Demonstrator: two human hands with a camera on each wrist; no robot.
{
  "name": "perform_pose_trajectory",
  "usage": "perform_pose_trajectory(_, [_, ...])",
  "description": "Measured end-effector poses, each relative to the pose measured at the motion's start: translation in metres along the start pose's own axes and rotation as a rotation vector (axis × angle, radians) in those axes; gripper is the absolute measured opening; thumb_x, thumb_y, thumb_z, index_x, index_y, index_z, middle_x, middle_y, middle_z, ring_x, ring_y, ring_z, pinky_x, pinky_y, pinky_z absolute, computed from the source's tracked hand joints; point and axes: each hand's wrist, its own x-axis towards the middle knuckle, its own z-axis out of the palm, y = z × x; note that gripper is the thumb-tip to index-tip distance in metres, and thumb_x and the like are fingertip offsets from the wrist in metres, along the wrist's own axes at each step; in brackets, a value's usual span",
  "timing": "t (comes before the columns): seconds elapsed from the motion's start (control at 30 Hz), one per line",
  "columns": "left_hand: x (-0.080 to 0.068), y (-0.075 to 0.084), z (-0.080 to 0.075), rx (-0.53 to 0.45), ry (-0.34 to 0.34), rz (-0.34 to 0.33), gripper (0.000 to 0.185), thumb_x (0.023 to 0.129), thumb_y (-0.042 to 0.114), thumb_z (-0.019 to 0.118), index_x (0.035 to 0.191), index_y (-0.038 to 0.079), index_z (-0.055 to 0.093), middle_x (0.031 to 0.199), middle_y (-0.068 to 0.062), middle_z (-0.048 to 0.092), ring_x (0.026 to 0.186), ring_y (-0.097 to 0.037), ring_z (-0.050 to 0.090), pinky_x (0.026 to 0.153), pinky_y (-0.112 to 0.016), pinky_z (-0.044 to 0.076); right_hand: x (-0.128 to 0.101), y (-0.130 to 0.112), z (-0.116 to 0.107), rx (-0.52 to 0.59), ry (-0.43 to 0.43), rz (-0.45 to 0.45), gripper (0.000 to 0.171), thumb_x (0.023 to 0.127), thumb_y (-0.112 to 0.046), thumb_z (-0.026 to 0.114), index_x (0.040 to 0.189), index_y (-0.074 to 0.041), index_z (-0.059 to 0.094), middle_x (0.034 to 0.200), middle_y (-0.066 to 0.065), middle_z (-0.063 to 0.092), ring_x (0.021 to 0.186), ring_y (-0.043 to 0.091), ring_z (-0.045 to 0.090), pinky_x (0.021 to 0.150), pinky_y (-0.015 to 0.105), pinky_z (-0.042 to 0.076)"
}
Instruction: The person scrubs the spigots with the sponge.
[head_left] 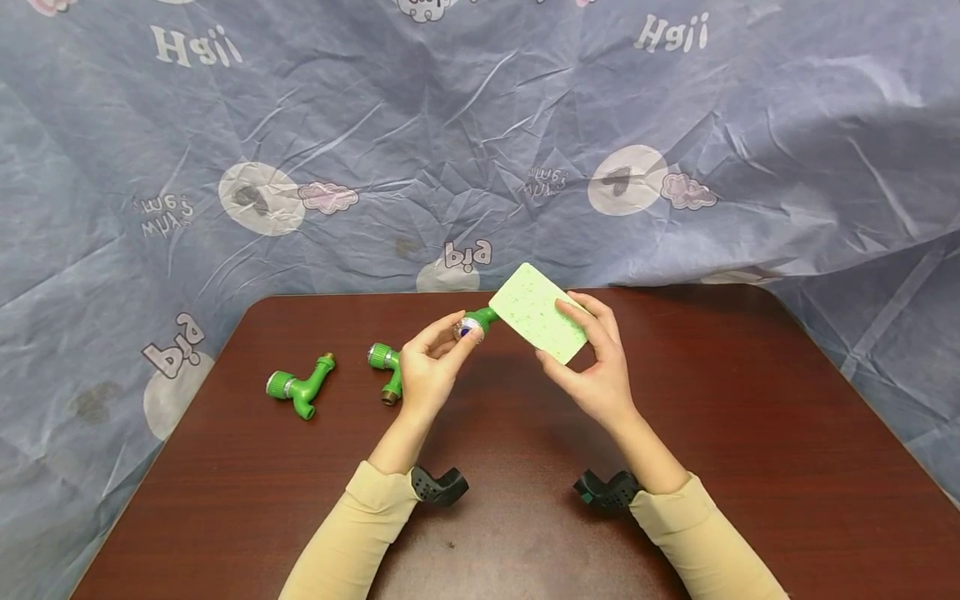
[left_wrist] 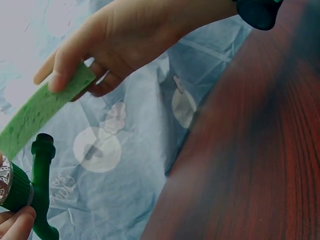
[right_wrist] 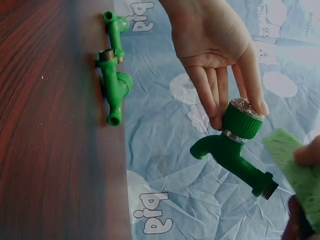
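Observation:
My left hand (head_left: 429, 367) pinches a green faucet (right_wrist: 232, 155) by its ribbed knob, raised above the table. The spout and threaded end of this faucet stick out free in the right wrist view. In my right hand (head_left: 596, 367) is a light green sponge (head_left: 536, 312), gripped by one end between thumb and fingers. The sponge's far corner is close to the held faucet; whether they touch I cannot tell. Two more green faucets lie on the table to the left: one (head_left: 300, 387) farther out, the other (head_left: 386, 358) partly hidden behind my left hand.
The dark red-brown wooden table (head_left: 712, 400) spreads under both hands. A blue-grey printed cloth (head_left: 420, 125) hangs behind its far edge. Black wrist mounts (head_left: 440, 486) sit at both wrists.

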Motion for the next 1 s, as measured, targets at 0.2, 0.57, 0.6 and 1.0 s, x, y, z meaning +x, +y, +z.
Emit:
perform_pose_trajectory(0.2, [-0.001, 0.0, 0.001, 0.003, -0.034, 0.003, 0.031, 0.079, -0.004, 0.072, 0.108, -0.012, 0.064, 0.091, -0.028, 0.066, 0.075, -0.042, 0.064, 0.065, -0.02, 0.054, -0.001, -0.002, 0.0, 0.001, -0.012, 0.039, 0.057, 0.064, 0.019, 0.072, 0.117, 0.013, 0.055, 0.128, 0.028, 0.043, 0.117, 0.03, 0.043, 0.08, 0.018, 0.041])
perform_pose_trajectory(0.57, [-0.001, 0.001, 0.001, -0.008, -0.035, -0.057, 0.038, 0.081, -0.005, 0.069, 0.116, -0.012, 0.055, 0.102, -0.028, 0.064, 0.089, -0.033, 0.063, 0.074, -0.026, 0.053, 0.0, -0.003, -0.004, 0.045, -0.154, 0.191, 0.057, 0.071, 0.014, 0.07, 0.125, 0.009, 0.052, 0.132, 0.025, 0.042, 0.115, 0.023, 0.043, 0.08, 0.019, 0.04])
perform_pose_trajectory(0.6, [-0.001, 0.001, 0.001, -0.012, -0.029, -0.069, 0.038, 0.081, -0.004, 0.069, 0.116, -0.012, 0.054, 0.103, -0.028, 0.063, 0.09, -0.032, 0.062, 0.075, -0.028, 0.053, 0.0, -0.003, -0.004, 0.051, -0.158, 0.206, 0.057, 0.071, 0.014, 0.07, 0.125, 0.009, 0.052, 0.132, 0.025, 0.042, 0.115, 0.024, 0.043, 0.08, 0.019, 0.04])
perform_pose_trajectory(1.0, [0.005, -0.015, -0.003, -0.057, -0.055, 0.012, 0.051, 0.071, -0.012, 0.075, 0.12, -0.007, 0.059, 0.107, -0.024, 0.064, 0.089, -0.014, 0.064, 0.077, -0.041, 0.054, 0.0, 0.001, -0.006, 0.158, -0.155, 0.304, 0.055, 0.074, 0.017, 0.066, 0.126, 0.011, 0.05, 0.133, 0.024, 0.041, 0.106, 0.017, 0.045, 0.074, 0.015, 0.043])
